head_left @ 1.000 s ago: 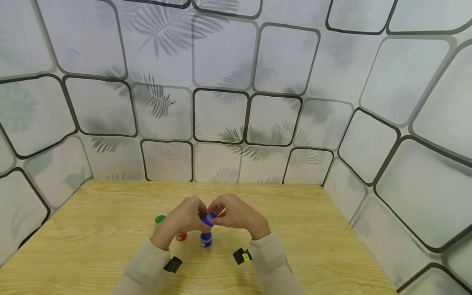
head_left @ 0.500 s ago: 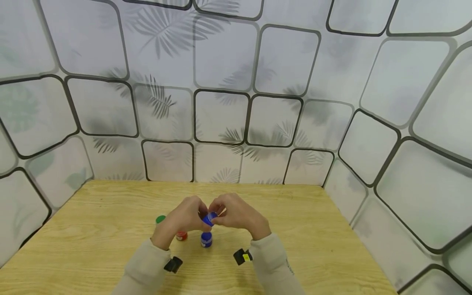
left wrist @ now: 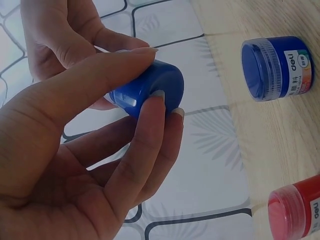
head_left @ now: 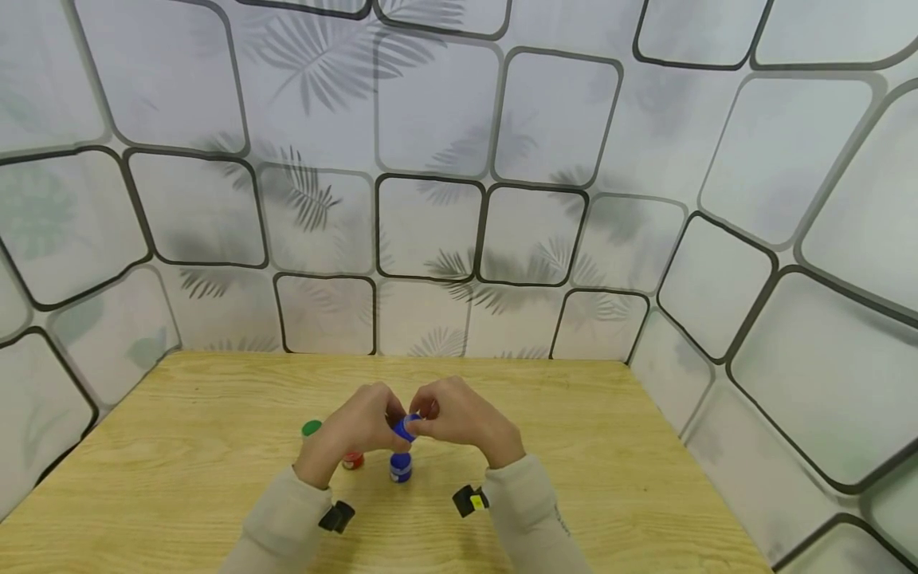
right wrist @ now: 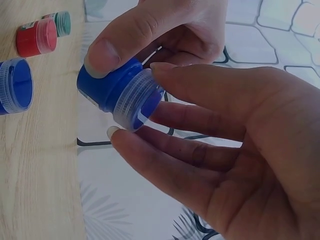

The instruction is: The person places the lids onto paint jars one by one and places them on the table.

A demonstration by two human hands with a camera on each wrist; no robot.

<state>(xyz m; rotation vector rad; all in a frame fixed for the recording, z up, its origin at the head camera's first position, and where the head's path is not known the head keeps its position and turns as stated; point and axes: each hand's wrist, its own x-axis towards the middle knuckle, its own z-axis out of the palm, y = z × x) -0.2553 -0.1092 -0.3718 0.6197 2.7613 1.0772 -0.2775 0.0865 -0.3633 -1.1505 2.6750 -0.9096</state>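
Note:
A small blue paint jar (left wrist: 168,82) is held tilted above the table between both hands. My left hand (head_left: 364,418) pinches its blue body, with the thumb on one side and fingertips against the base. At the other end, my right hand (head_left: 459,414) has thumb and fingers around the clear ribbed lid (right wrist: 133,100), which is on the jar. A second blue paint jar (head_left: 401,469) stands on the table just below the hands, its lid on and a label on its side. The left wrist partly hides a red paint jar (head_left: 352,461) and a green one (head_left: 311,428) in the head view.
The pale wooden table (head_left: 574,478) stretches out on both sides of the arms. A white patterned wall covering (head_left: 430,223) rises behind it and along the sides. Dark wrist cameras (head_left: 335,516) hang under the sleeves.
The right hand's fingers and thumb have shifted slightly around the lid. Left hand and held jar stay almost in place; the jars on the table have not moved.

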